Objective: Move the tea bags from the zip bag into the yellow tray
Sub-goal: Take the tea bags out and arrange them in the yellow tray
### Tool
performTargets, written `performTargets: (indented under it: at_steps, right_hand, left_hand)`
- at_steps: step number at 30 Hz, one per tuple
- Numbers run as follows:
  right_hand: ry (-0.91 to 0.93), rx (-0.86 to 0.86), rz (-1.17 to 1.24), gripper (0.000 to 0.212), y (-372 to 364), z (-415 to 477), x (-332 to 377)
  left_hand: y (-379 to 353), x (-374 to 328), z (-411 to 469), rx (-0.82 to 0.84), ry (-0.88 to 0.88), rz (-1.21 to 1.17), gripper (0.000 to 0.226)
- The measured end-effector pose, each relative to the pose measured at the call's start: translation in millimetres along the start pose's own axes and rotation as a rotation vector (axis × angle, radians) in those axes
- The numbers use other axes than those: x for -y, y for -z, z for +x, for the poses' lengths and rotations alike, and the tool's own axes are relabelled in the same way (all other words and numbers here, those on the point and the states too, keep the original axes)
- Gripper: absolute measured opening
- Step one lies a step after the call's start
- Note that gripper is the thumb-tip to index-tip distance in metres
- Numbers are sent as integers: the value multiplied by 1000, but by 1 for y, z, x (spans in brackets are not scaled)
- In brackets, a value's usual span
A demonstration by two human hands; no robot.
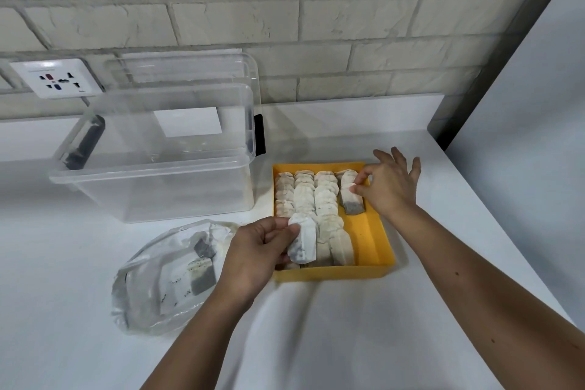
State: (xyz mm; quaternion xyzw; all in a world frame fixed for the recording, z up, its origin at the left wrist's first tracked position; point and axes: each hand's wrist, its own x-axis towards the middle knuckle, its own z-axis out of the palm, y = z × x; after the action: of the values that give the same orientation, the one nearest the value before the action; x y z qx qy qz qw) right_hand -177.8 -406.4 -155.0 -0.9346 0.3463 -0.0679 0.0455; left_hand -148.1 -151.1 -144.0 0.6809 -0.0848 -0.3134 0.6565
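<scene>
Head view: left hand (pixel 253 250) pinches a tea bag (pixel 305 244) over the lower-left edge of the yellow tray (pixel 370 237) at frame centre. Right hand (pixel 389 187) pinches a second tea bag (pixel 351 203) in its right row, with bare floor below. Zip bag (pixel 152 279), a few bags inside, lies lower left on the table (pixel 316 326), just beside the tray.

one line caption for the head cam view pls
Left hand holds a tea bag over the yellow tray while the right hand pinches a second tea bag in its rightmost row.

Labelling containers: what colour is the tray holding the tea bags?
The tray is yellow; head view.
</scene>
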Motion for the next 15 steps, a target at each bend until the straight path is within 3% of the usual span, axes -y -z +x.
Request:
performTargets:
  at_steps: [8, 11, 12, 15]
  right_hand:
    - [31, -24, -25, 23, 13, -10, 3]
    - [117, -135, 308, 16, 31, -32, 14]
    - [142, -99, 481, 16, 40, -42, 20]
    - [201, 229, 823, 19, 62, -72, 37]
  left_hand:
    - [-1, -2, 1, -47, 7, -7, 16]
    - [-1, -5, 2, -57, 26, -58, 22]
    - [-1, -6, 1, -53, 25, -80, 22]
    - [-4, -11, -1, -39, 4, -120, 18]
